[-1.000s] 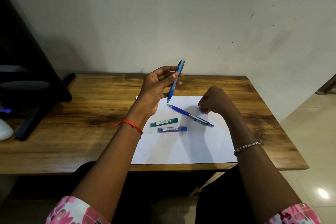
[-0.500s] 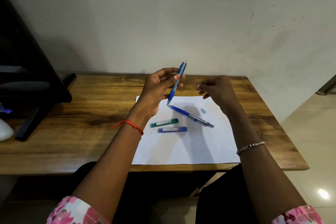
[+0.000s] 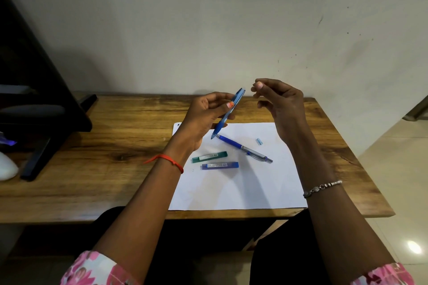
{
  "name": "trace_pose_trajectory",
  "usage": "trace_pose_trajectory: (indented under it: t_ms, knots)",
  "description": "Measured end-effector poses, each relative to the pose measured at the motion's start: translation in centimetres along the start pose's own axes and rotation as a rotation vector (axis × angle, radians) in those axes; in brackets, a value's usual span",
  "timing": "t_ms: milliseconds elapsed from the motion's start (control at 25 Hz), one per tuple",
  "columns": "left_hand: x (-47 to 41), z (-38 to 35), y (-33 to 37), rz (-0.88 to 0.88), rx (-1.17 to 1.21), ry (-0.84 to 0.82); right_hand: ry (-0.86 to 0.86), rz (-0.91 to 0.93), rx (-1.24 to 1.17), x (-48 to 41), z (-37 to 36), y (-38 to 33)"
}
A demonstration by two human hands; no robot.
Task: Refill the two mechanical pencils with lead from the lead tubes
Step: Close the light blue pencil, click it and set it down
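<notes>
The left hand (image 3: 203,118) grips the light-blue pencil (image 3: 228,113) in its fingers, tilted above the tabletop's (image 3: 104,169) far edge, while the right hand (image 3: 281,104) hovers curled by its top, whether pinching anything I cannot tell, so a brushing wrist could roll the loose cap (image 3: 259,141) off the paper (image 3: 231,187).

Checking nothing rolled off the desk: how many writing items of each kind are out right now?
Mechanical pencils: 2 (light blue pencil, dark blue pencil)
Lead tubes: 2 (green tube, blue tube)
Small blue cap: 1
Total: 5
</notes>
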State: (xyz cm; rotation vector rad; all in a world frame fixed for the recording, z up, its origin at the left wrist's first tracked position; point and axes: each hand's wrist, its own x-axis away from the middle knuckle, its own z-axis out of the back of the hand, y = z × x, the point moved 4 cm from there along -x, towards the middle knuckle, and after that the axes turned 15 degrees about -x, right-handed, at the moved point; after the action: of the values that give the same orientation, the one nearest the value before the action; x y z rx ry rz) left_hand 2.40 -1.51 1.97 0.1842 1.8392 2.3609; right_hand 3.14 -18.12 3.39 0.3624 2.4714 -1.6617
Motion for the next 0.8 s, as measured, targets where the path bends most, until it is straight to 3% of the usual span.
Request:
trace_pose_trajectory:
  t_ms: [800]
  knots:
    - [0.06, -0.14, 0.0, 0.013, -0.081, 0.0, -0.125, 0.002, 0.125, -0.04, -0.61, 0.1]
